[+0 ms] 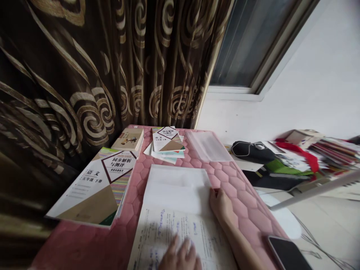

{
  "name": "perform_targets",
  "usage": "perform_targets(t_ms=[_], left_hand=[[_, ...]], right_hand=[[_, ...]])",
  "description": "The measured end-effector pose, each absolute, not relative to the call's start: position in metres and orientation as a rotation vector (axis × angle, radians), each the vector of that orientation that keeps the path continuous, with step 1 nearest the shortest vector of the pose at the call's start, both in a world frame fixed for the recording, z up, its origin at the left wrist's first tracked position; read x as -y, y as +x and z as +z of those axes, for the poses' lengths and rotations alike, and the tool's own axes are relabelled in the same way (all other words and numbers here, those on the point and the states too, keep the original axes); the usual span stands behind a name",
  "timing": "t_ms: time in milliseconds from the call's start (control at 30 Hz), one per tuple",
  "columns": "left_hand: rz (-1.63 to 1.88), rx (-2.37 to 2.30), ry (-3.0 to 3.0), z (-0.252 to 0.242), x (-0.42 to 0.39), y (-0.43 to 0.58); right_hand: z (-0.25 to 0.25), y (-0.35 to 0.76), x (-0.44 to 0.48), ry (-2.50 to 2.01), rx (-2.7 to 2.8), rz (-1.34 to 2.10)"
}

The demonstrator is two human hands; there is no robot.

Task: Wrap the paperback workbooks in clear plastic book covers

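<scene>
An open workbook [180,221] with handwritten notes lies on the pink quilted table cover [242,195]. Its far part is a blank white sheet folded over. My left hand [181,255] rests flat on the near page with fingers spread. Closed at the book's right edge, my right hand [222,206] grips the edge of the white sheet with its fingers curled under.
A large textbook [95,187] lies at the left, a small book [128,139] and a stack of workbooks [167,144] behind, and a clear plastic sleeve [208,146] beside them. A phone [288,255] lies at the lower right. Cluttered items fill the right. A dark patterned curtain [84,75] hangs behind.
</scene>
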State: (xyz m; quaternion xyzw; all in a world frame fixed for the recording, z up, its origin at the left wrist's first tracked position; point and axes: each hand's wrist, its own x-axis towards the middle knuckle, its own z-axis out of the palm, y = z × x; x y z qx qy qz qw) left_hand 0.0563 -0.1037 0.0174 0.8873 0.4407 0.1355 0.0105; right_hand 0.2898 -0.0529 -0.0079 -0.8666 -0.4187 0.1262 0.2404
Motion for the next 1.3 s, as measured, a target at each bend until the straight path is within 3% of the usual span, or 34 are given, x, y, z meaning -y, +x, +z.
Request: perform_targets(t_ms=[567, 767, 967, 1300], left_hand=[[0.202, -1.683, 2.511, -0.017, 0.061, 0.065], [0.201, -1.762, 2.433, -0.025, 0.056, 0.073], [0.14, -1.82, 2.398, -0.028, 0.048, 0.074], [0.072, -2.112, 2.387, -0.006, 0.038, 0.034]], right_hand=[[0.001, 0.289, 0.047, -2.458, 1.351, 0.327], [-0.004, 0.253, 0.055, -2.307, 1.758, -0.103], [-0.017, 0.22, 0.072, -1.947, 2.243, 0.285], [-0.024, 0.269, 0.075, -2.195, 2.174, 0.231]])
